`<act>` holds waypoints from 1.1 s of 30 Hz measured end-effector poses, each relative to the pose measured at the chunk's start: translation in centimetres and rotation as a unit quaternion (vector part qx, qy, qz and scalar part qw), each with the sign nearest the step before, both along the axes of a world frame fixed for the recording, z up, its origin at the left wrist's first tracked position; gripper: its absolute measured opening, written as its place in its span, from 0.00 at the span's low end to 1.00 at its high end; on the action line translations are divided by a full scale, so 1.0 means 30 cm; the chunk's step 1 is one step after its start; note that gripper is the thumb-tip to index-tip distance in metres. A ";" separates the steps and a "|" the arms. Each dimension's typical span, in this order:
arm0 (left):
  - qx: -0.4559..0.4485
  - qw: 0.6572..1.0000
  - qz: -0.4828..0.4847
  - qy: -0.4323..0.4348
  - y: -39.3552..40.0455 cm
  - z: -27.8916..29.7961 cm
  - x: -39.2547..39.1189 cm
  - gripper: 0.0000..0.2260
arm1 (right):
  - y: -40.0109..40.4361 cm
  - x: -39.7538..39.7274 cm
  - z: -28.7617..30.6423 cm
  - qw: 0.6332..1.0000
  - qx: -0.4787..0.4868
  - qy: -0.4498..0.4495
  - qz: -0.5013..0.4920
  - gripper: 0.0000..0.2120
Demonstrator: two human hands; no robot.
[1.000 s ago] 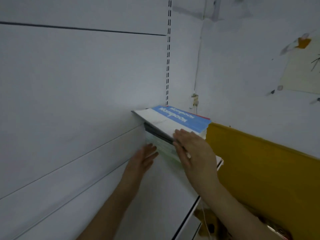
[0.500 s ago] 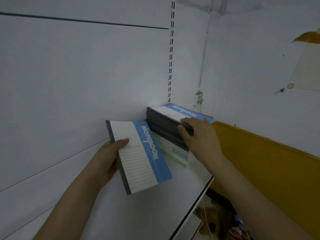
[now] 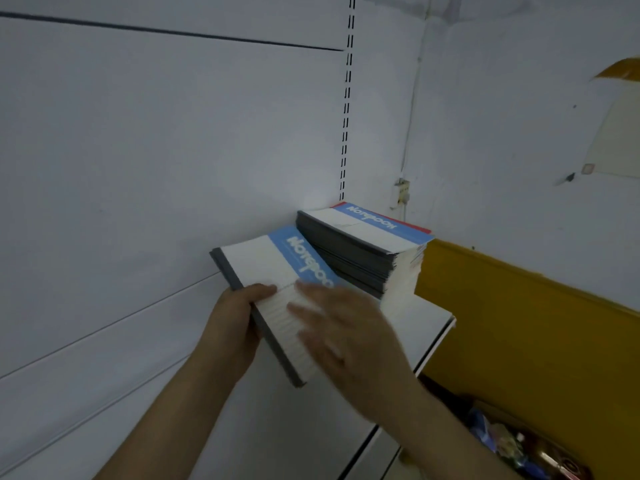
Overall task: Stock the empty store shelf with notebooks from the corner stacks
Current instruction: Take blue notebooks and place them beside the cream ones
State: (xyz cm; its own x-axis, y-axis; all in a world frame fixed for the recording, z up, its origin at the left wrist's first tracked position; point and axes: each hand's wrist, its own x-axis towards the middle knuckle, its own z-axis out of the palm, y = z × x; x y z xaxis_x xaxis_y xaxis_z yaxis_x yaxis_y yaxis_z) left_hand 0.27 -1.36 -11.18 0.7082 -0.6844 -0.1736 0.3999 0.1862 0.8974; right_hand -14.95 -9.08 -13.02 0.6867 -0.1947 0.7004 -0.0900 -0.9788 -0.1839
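On the white shelf [image 3: 429, 327], just left of the corner stack [image 3: 363, 251], the left hand [image 3: 232, 327] grips a small bundle of notebooks [image 3: 273, 289] by its grey spine edge, thumb on the top cover and fingers curled beneath, while the right hand [image 3: 346, 337] lies over the lined lower half of the cover with fingers straight and slightly spread, blurred as if in motion. The bundle sits at an angle to the stack, its far corner close to or touching the stack's dark spines; whether its underside rests on the shelf or is lifted I cannot tell. The step in hand looks like moving this bundle away from the corner and laying it further along the shelf. To do it well, the left hand should keep its pinch on the spine so the loose books do not fan out, and the right palm should press flat on top to hold the covers square. The bundle should come clear of the stack before it turns, since the stack already leans with its upper books stepped out of line and a knock could slide them toward the yellow panel [image 3: 540, 341] and off the shelf's open right end. Setting the spine parallel to the white back wall [image 3: 138, 168], then sliding it back, would give a tidy row.
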 end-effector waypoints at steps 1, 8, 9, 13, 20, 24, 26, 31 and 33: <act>0.013 1.000 -0.001 -0.009 0.004 -0.002 0.005 0.12 | -0.029 -0.002 0.031 0.999 0.018 -0.019 -0.039 0.20; 0.013 0.999 -0.026 -0.020 0.009 -0.017 -0.002 0.09 | -0.314 -0.002 0.090 0.962 0.083 0.054 -0.253 0.19; 0.012 0.999 -0.029 -0.024 0.008 -0.022 -0.005 0.09 | -0.322 -0.004 0.077 0.966 0.072 0.018 -0.247 0.16; 0.009 0.999 -0.029 -0.027 0.006 -0.049 -0.017 0.12 | -0.259 -0.021 0.081 0.969 0.054 -0.112 -0.211 0.17; -0.069 0.997 0.003 0.034 -0.024 -0.041 -0.055 0.23 | 0.006 0.012 -0.105 0.994 -0.067 -0.063 -0.054 0.16; -0.069 0.997 0.003 -0.035 -0.009 -0.040 -0.084 0.13 | -0.022 0.015 -0.116 0.996 0.048 -0.060 0.034 0.15; -0.072 0.993 0.004 -0.093 0.009 -0.043 -0.078 0.14 | -0.059 0.021 -0.086 0.996 0.063 -0.064 0.001 0.19; -0.015 0.970 0.021 -0.240 0.073 -0.075 -0.064 0.19 | -0.097 0.068 -0.035 0.925 0.356 -0.131 0.033 0.37; 0.025 0.969 0.007 -0.246 0.093 -0.118 -0.069 0.19 | -0.094 0.084 -0.039 0.870 0.473 -0.109 0.084 0.36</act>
